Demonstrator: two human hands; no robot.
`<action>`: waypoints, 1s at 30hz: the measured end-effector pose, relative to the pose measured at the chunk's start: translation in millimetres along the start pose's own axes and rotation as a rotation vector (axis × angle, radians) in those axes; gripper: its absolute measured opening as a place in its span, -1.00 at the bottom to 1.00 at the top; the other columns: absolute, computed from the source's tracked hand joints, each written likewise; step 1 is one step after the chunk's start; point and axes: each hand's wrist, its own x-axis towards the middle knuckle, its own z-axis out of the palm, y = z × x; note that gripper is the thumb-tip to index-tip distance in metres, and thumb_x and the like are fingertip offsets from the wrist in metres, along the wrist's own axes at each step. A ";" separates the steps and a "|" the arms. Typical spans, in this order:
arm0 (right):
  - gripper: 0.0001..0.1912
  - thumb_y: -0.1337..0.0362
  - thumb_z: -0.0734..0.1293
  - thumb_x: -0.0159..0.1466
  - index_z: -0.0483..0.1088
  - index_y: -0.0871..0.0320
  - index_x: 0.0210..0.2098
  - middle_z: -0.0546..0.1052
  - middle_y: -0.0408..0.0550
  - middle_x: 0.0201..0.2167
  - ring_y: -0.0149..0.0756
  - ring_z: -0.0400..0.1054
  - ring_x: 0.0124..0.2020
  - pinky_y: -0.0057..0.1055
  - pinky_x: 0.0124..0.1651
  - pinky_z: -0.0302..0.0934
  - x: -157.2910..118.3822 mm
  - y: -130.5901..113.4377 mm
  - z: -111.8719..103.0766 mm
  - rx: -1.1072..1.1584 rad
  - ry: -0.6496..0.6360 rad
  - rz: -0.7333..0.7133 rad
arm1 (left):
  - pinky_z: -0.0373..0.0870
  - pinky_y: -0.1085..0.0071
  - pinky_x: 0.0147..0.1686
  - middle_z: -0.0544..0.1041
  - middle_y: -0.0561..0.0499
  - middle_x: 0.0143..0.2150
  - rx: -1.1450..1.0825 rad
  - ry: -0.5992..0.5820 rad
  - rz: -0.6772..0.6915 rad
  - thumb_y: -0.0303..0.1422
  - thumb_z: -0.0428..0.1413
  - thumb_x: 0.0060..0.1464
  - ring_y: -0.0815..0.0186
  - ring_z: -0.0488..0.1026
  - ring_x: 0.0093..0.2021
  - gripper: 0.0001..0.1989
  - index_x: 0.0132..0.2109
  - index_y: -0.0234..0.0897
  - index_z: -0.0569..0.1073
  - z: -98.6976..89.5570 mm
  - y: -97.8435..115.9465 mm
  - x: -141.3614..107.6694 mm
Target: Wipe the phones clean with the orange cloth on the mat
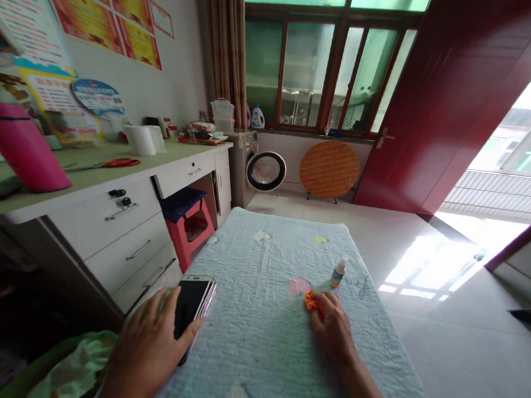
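A dark-screened phone [190,304] lies at the left side of the table covered with a light blue quilted cloth [252,346]; it looks like part of a stack, with edges showing beneath it. My left hand [155,338] is around the phone, fingers on its left edge and thumb at its right edge. On the right, my right hand [333,326] is closed on a crumpled orange cloth [313,302], pressed to the table cover. Just behind that hand stands a small white spray bottle [338,273] with a blue and orange label.
To the left is a desk [166,160] with a pink cup [23,150], scissors [120,163] and paper rolls [143,140]. A red stool [189,223] is under it. Beyond are an open washing machine [241,153] and a round wooden board [329,169]. A green bag [78,368] is at lower left.
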 end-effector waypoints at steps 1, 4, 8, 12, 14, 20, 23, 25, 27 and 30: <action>-0.73 0.41 0.20 0.17 0.46 0.08 -0.21 0.48 -0.08 -0.25 -0.27 0.37 -0.22 -0.38 -0.12 0.25 0.0 0.3 0.4 -0.002 -0.002 -0.004 | 0.27 0.03 0.05 0.39 -0.40 0.09 0.022 -0.043 -0.017 0.02 -0.05 0.10 -0.12 0.35 0.09 -0.29 0.16 -0.52 0.27 2.7 -3.9 -1.5; -0.72 0.41 0.21 0.14 0.46 0.08 -0.23 0.48 -0.09 -0.25 -0.28 0.37 -0.22 -0.38 -0.11 0.25 0.3 0.3 0.9 -0.004 -0.010 -0.010 | 0.27 0.12 0.05 0.41 -0.36 0.09 0.023 -0.136 -0.053 0.03 -0.06 0.09 -0.05 0.37 0.10 -0.26 0.20 -0.52 0.22 7.5 -7.6 -5.3; -0.72 0.42 0.21 0.13 0.47 0.07 -0.24 0.48 -0.09 -0.25 -0.28 0.37 -0.22 -0.39 -0.12 0.25 0.2 0.2 0.9 0.000 -0.013 -0.005 | 0.27 0.12 0.04 0.42 -0.38 0.08 0.011 -0.153 -0.045 -0.01 -0.08 0.09 -0.07 0.37 0.10 -0.26 0.20 -0.57 0.22 8.2 -2.8 -5.7; -0.71 0.41 0.21 0.13 0.47 0.08 -0.22 0.47 -0.08 -0.24 -0.29 0.36 -0.22 -0.39 -0.11 0.25 -0.2 1.0 1.5 -0.012 -0.022 0.011 | 0.27 0.09 0.02 0.44 -0.39 0.02 0.033 -0.110 -0.040 -0.08 -0.08 0.11 -0.09 0.38 0.05 -0.33 0.16 -0.60 0.25 7.7 0.9 -3.4; -0.72 0.40 0.21 0.13 0.47 0.08 -0.22 0.47 -0.08 -0.24 -0.28 0.36 -0.22 -0.39 -0.12 0.25 -0.2 1.3 2.0 -0.024 -0.027 0.019 | 0.27 0.10 0.01 0.45 -0.38 -0.01 0.047 -0.102 -0.038 -0.10 -0.06 0.11 -0.09 0.40 0.02 -0.35 0.16 -0.59 0.26 7.1 1.6 -2.3; -0.72 0.40 0.21 0.13 0.48 0.07 -0.23 0.48 -0.09 -0.24 -0.28 0.36 -0.23 -0.38 -0.12 0.24 1.0 0.8 2.4 -0.043 -0.026 0.023 | 0.27 0.11 0.01 0.47 -0.31 -0.03 0.025 -0.064 -0.079 -0.17 -0.03 0.10 -0.05 0.40 0.00 -0.42 0.16 -0.50 0.23 6.0 4.2 0.6; -0.72 0.41 0.21 0.14 0.47 0.07 -0.22 0.47 -0.08 -0.25 -0.28 0.36 -0.23 -0.38 -0.12 0.24 1.2 0.0 2.1 -0.045 -0.029 0.018 | 0.27 0.11 -0.01 0.47 -0.27 -0.03 -0.014 -0.040 -0.096 -0.22 -0.03 0.09 -0.03 0.41 -0.01 -0.46 0.16 -0.44 0.23 5.9 5.3 2.3; -0.73 0.41 0.21 0.15 0.47 0.07 -0.22 0.47 -0.08 -0.26 -0.28 0.35 -0.23 -0.37 -0.12 0.24 1.0 -0.8 1.8 -0.050 -0.028 0.015 | 0.29 0.10 -0.02 0.47 -0.25 -0.04 -0.037 -0.017 -0.097 -0.23 -0.01 0.07 -0.04 0.42 -0.03 -0.47 0.15 -0.41 0.23 4.8 6.1 2.6; -0.73 0.42 0.21 0.16 0.46 0.07 -0.22 0.46 -0.08 -0.26 -0.28 0.35 -0.24 -0.38 -0.13 0.24 1.0 -1.9 1.4 -0.049 -0.027 0.015 | 0.29 0.08 -0.03 0.47 -0.26 -0.04 -0.061 0.017 -0.080 -0.24 0.01 0.05 -0.06 0.42 -0.04 -0.45 0.15 -0.41 0.23 1.7 8.7 1.5; -0.74 0.42 0.21 0.17 0.45 0.07 -0.23 0.46 -0.08 -0.27 -0.28 0.36 -0.24 -0.39 -0.14 0.23 1.3 -3.7 1.2 -0.029 -0.018 0.018 | 0.27 0.03 0.02 0.43 -0.26 -0.01 -0.119 0.085 -0.020 -0.25 0.05 0.03 -0.08 0.38 0.00 -0.41 0.20 -0.39 0.20 -7.0 22.1 -3.6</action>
